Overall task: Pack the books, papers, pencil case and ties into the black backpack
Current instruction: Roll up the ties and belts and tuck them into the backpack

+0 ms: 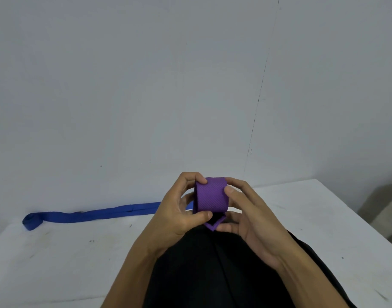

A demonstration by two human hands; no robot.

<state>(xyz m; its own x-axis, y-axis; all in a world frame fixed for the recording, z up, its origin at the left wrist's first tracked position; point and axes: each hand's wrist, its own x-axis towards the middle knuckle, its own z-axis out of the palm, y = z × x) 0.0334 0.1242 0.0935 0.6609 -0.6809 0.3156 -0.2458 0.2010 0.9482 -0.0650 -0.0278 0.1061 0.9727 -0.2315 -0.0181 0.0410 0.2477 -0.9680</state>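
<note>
Both hands are raised together above the black backpack (215, 274), fingers curled. The left hand (179, 210) pinches the rolled purple tie (211, 197) between thumb and fingers; the right hand (244, 210) grips its other side, thumb on the front. The tie is a tight striped roll with its pointed tip hanging below. A blue tie (90, 215) lies stretched along the white table (57, 263) by the wall, one end rolled up, the other hidden behind the left hand.
</note>
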